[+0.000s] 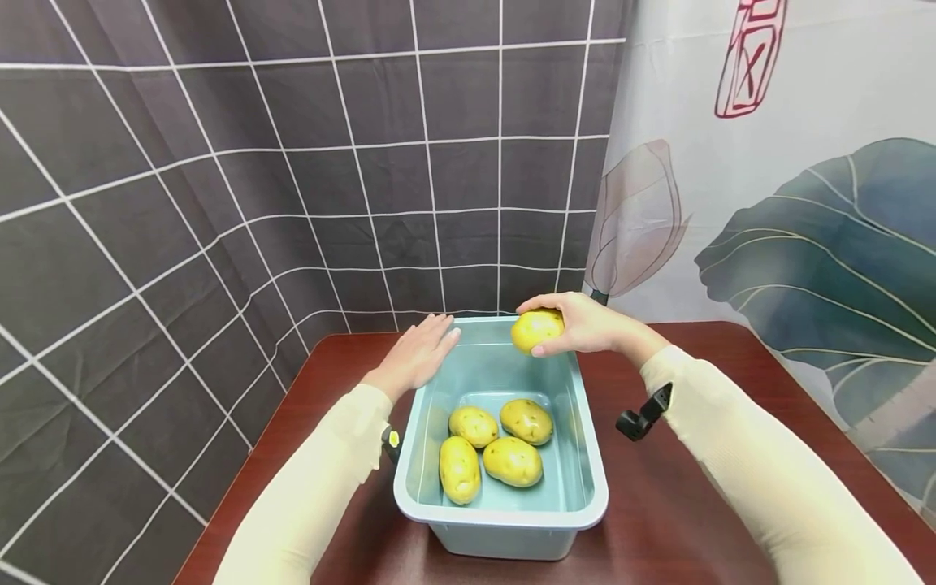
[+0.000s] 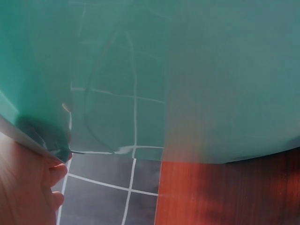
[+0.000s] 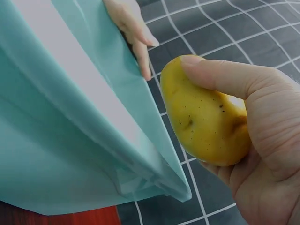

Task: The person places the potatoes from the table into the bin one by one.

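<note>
My right hand grips a yellow potato over the far right corner of a light blue plastic bin. In the right wrist view the thumb lies across the top of this potato, whose skin has small dark specks. My left hand rests on the bin's far left rim with its fingers straight. Several more potatoes lie together on the bin's floor. Most of the left wrist view is filled by the bin's outer wall, with part of the left hand at its lower left.
The bin stands on a dark red wooden table. Behind it hangs a grey curtain with white grid lines. A pale curtain with a printed leaf hangs at the right. Each wrist carries a small black camera mount.
</note>
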`<state>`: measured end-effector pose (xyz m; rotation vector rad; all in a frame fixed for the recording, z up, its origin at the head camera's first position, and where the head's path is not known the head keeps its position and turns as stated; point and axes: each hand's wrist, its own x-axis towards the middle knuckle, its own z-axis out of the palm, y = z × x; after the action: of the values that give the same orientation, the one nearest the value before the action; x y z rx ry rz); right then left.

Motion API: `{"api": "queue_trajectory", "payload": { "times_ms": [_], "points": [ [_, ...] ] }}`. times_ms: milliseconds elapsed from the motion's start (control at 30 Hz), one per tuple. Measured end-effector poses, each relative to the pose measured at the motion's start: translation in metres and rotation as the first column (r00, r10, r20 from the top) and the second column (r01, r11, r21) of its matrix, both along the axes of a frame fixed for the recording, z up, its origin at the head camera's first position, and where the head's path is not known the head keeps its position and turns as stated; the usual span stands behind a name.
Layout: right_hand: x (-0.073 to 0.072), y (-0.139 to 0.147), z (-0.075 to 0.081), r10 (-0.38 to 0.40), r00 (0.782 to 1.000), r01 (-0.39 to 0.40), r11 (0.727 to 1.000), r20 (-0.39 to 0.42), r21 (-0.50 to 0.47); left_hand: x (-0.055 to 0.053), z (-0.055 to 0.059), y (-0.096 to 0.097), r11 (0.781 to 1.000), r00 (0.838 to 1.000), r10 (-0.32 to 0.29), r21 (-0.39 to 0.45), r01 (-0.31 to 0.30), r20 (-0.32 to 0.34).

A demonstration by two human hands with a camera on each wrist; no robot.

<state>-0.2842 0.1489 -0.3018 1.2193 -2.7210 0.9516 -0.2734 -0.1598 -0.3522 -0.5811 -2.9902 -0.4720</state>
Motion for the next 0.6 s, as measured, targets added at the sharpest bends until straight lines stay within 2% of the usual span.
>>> {"api": "queue_trajectory", "payload": {
  "times_ms": [300,600],
  "points": [
    [-0.01,-0.025,0.002,0.026,0.997,-0.029,0.999,0.071,0.046,0.0,0.0,-0.001,1.0,1.0,0.003,0.009,-0.003,-0.005],
    [-0.014,-0.045,-0.002,0.043,0.996,-0.046,0.998,0.083,0.044,0.001,0.001,0.0,1.0,1.0,0.005,0.023,-0.005,0.0]
  ]
}}
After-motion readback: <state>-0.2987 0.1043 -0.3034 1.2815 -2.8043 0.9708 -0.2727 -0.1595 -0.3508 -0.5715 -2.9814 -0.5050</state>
